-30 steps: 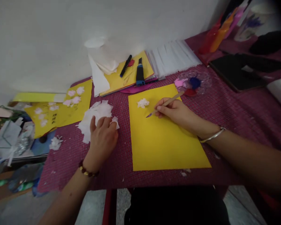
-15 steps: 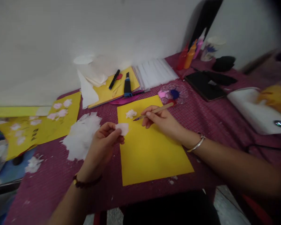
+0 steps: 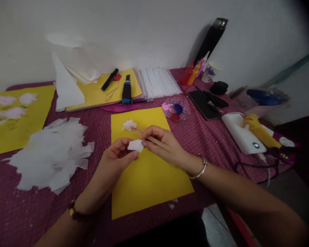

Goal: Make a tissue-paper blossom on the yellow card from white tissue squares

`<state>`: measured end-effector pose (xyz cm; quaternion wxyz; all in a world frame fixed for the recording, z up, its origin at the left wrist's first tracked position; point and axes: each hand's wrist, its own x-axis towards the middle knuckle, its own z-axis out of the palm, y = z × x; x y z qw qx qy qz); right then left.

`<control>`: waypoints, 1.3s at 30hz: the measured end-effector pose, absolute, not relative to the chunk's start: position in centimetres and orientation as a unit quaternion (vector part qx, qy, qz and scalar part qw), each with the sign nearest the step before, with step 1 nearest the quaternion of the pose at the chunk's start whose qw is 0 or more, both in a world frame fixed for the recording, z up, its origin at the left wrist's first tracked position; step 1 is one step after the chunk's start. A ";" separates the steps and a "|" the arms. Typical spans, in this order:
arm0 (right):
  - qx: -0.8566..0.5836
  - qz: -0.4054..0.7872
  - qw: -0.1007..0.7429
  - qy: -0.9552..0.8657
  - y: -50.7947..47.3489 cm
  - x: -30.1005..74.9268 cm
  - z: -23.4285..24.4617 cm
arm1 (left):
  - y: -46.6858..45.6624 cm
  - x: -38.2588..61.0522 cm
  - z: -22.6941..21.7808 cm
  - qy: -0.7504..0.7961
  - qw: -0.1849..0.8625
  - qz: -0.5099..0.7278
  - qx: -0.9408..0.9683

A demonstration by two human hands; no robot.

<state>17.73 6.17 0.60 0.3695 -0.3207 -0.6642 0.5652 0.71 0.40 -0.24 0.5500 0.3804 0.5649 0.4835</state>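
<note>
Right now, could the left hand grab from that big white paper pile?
Probably yes: the white paper pile lies beside the left hand, with nothing standing between, though that hand holds a small paper piece.

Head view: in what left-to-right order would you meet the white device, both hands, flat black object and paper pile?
Paper pile, left hand holding a paper scrap, right hand holding a brush, flat black object, white device.
</note>
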 end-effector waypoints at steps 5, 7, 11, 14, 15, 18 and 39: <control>-0.309 0.537 0.335 -0.710 5.7 17.7 0.8 | 0.0 0.2 -0.3 0.542 0.586 0.502 0.334; -0.305 0.521 0.320 -0.730 5.5 17.6 0.8 | 0.0 0.0 0.0 0.535 0.609 0.500 0.305; -0.322 0.508 0.311 -0.736 5.3 17.6 1.1 | 0.1 -0.4 0.3 0.517 0.612 0.521 0.294; -0.323 0.507 0.309 -0.737 5.3 17.6 1.1 | 0.2 -0.6 0.3 0.501 0.600 0.532 0.326; -0.318 0.505 0.309 -0.740 5.3 17.6 1.0 | 0.2 -0.6 0.3 0.504 0.596 0.523 0.342; -0.300 0.500 0.314 -0.749 5.3 17.6 0.8 | 0.1 -0.5 0.2 0.528 0.587 0.492 0.367; -0.316 0.601 0.329 -0.656 5.5 18.1 1.0 | -0.1 -0.1 -0.4 0.559 0.552 0.465 0.408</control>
